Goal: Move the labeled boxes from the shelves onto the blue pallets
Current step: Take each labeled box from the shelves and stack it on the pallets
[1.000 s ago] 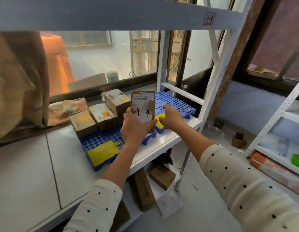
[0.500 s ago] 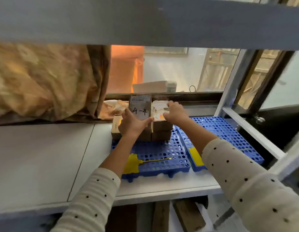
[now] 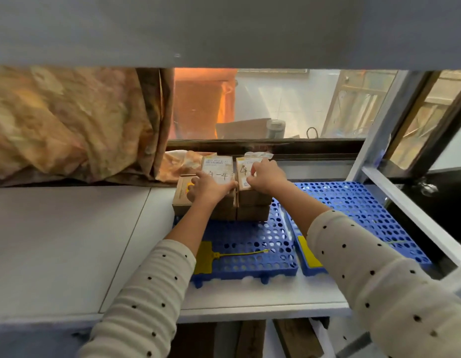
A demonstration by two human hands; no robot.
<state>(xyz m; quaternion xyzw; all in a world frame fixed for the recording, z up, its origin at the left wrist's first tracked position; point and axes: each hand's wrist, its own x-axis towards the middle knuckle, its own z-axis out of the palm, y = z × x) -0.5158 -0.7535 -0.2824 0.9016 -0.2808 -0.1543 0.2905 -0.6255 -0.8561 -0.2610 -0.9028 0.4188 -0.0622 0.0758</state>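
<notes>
A small brown box (image 3: pixel 217 164) with a white label and "4-4" written on it stands at the back of the left blue pallet (image 3: pixel 246 244), on top of other brown boxes. My left hand (image 3: pixel 211 186) grips its lower part. Beside it on the right, a second labeled box (image 3: pixel 242 168) tops a stack of cartons (image 3: pixel 252 211). My right hand (image 3: pixel 268 174) curls its fingers over that box's top. A carton with a yellow sticker (image 3: pixel 182 196) sits at the left of the group. The right blue pallet (image 3: pixel 358 202) carries no boxes.
Both pallets lie on a white shelf board (image 3: pixel 69 241) under a low grey shelf (image 3: pixel 224 29). Yellow tags (image 3: pixel 204 257) hang on the pallets' front edges. A bunched curtain (image 3: pixel 69 120) hangs at back left, a window behind. A white shelf upright (image 3: pixel 379 125) stands at right.
The view has moved in under the upper shelf. The 4-4 box has gone from in front of the pallets to the back, down onto the stacked boxes. My right hand moved onto the neighbouring box.
</notes>
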